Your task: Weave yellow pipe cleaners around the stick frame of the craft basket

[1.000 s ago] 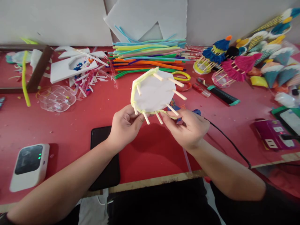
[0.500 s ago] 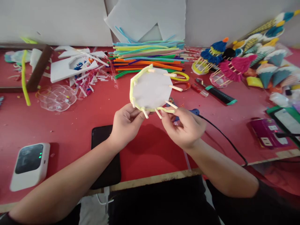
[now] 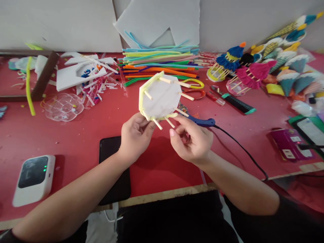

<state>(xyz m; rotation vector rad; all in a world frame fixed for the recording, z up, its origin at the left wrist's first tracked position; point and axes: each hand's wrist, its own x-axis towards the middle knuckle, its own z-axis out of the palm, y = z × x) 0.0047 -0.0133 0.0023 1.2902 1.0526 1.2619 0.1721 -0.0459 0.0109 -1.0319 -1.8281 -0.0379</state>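
Note:
My left hand (image 3: 136, 135) pinches the lower left edge of a white many-sided board (image 3: 162, 98), held up above the table. Several short wooden sticks (image 3: 187, 96) stand out from the board near its rim. A pale yellow pipe cleaner (image 3: 142, 96) runs along the left and bottom edges, woven around sticks there. Its loose end lies at the lower right. Close by that end is my right hand (image 3: 193, 136), index finger stretched toward it and thumb apart below; whether the fingertip touches it I cannot tell.
Behind lies a pile of coloured pipe cleaners (image 3: 159, 64). A blue-handled corded tool (image 3: 202, 121) rests beyond my right hand, near a utility knife (image 3: 239, 104). A black phone (image 3: 115, 185) lies under my left forearm, a white device (image 3: 34, 180) farther left. Small woven figures (image 3: 253, 76) stand back right.
My right thumb and index finger have come apart from the pipe cleaner, whose end now lies closer along the board's lower edge. The board has tilted slightly.

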